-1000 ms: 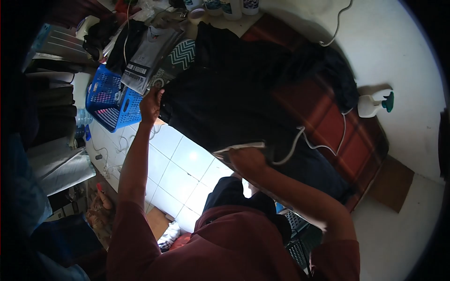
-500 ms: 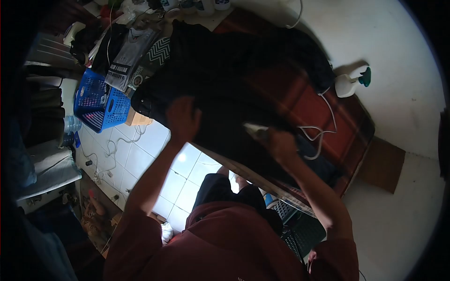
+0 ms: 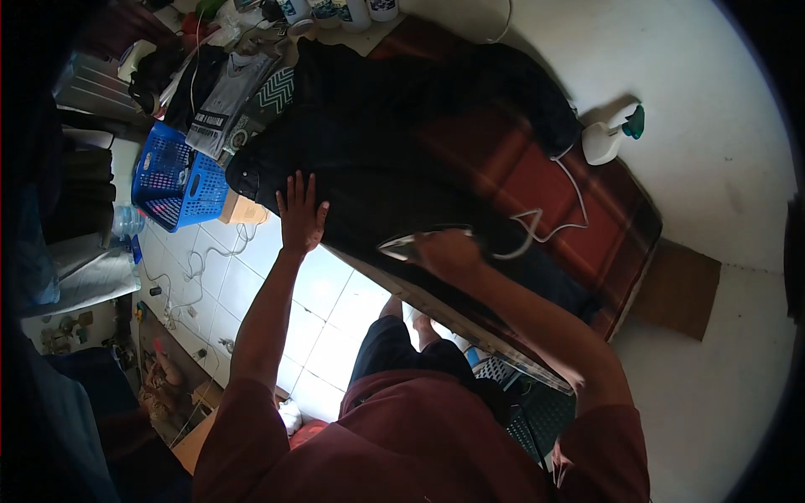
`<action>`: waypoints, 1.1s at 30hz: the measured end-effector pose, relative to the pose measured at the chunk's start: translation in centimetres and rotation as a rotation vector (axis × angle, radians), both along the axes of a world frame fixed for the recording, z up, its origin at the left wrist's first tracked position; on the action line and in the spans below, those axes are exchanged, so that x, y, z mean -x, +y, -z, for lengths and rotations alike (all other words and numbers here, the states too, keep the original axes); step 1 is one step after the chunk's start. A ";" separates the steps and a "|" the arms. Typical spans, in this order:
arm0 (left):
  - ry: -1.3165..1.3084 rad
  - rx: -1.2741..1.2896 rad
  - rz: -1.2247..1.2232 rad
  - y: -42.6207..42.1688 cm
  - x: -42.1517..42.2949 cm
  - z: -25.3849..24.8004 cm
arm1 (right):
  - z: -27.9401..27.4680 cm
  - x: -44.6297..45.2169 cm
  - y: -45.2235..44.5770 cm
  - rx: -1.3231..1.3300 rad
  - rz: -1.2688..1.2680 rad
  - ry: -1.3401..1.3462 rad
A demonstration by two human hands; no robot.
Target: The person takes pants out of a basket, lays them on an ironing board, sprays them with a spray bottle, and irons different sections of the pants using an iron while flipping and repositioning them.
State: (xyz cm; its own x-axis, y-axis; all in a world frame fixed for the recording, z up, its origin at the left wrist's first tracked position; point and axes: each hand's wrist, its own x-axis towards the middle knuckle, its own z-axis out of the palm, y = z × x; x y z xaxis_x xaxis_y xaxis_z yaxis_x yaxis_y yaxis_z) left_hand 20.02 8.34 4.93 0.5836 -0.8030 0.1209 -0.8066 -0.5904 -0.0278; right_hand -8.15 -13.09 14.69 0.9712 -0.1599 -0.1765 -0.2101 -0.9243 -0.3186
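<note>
A black garment [image 3: 369, 159] with a button at its left end is spread over the red padded surface [image 3: 470, 151]. My left hand [image 3: 301, 211] lies flat on the garment's near left edge, fingers spread. In my right hand [image 3: 450, 254] is a clothes iron [image 3: 401, 246], its pointed front turned left and resting on the cloth near the front edge. The iron's handle is mostly covered by my fingers. From behind it a white cord [image 3: 524, 239] loops right and back across the red surface.
A white spray bottle [image 3: 605, 141] with a green head stands at the right by the wall. Folded clothes [image 3: 226, 105] are piled at the back left, above a blue basket [image 3: 179, 197]. Cables [image 3: 197, 268] trail over the tiled floor. Several bottles [image 3: 352, 12] line the far end.
The iron has slid left in my right hand, toward the front edge. My left hand has shifted slightly left and down, and its fingers now show spread. The cord has moved along.
</note>
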 end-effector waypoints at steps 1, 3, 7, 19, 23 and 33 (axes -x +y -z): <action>0.005 0.006 0.005 0.2 -0.1 0.3 | 1.2 -0.9 0.9 -0.007 -0.080 -0.129; 0.008 0.039 0.015 0.6 -0.5 0.8 | 0.1 -4.6 0.4 0.008 0.064 -0.054; -0.086 -0.054 -0.060 1.8 -0.8 0.7 | 1.1 -8.6 -2.3 0.025 0.154 -0.264; -0.023 -0.184 -0.271 1.2 -0.3 -1.4 | 0.8 6.8 -0.1 -0.034 -0.043 -0.045; -0.088 0.221 -0.106 -3.2 5.7 -1.1 | 0.0 16.9 -2.4 -0.019 0.146 0.103; 0.203 0.052 0.292 -12.2 20.3 -3.2 | -0.1 32.8 -8.3 0.077 0.651 0.100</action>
State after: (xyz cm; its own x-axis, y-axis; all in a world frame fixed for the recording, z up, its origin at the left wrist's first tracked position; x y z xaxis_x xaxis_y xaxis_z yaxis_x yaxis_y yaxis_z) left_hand -0.26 -3.83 8.17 0.3465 -0.9354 0.0708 -0.9275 -0.3304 0.1746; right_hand -41.00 -21.42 14.81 0.6513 -0.7245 -0.2254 -0.7587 -0.6179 -0.2062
